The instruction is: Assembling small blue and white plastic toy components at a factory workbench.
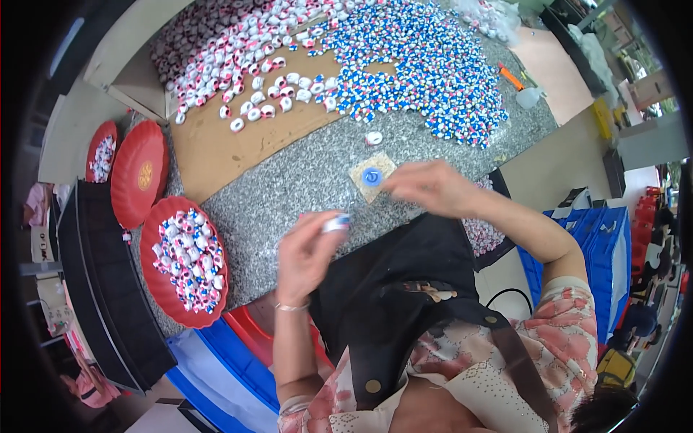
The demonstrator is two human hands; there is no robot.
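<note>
My left hand (307, 252) is closed, its fingertips pinching a small white plastic piece (336, 223) that shows blue at one end. It is held over the near part of the speckled grey tabletop (263, 189). To the right, my right hand (434, 189) has its fingers drawn together at the edge of a square tan pad (385, 162). Whatever those fingertips may hold is too small to make out. On the pad sits a round blue cap-like piece (372, 176). Just beyond it lies a loose white ring-shaped piece (373, 138).
White-and-pink ring pieces (216, 72) spread over a cardboard sheet (209, 151) at the far left. Beside them lies a heap of small blue-and-white pieces (426, 68). A red scalloped dish (149, 249) holds assembled-looking pieces at left. An orange-handled tool (511, 76) lies far right.
</note>
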